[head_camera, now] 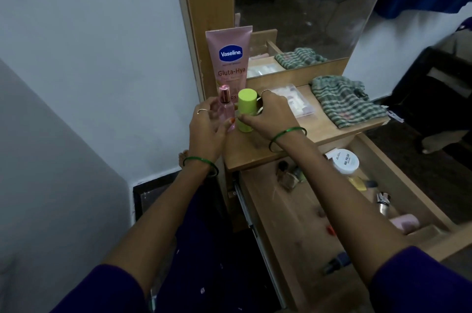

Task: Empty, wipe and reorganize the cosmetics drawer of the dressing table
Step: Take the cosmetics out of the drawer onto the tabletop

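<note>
The cosmetics drawer stands pulled out below the dressing-table top, where a pink Vaseline tube leans upright, the right hand grips a lime-green bottle and the left hand, fingers curled, holds a slim pink bottle.

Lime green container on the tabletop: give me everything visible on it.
The lime green container is a short cylinder with a flat-topped cap of the same colour, matte and plastic-looking, no label readable. It stands upright on the wooden tabletop, close beside the pink spray bottle and in front of the Vaseline tube. The right hand curls round it, thumb at its lower front. The cap is on.
</note>
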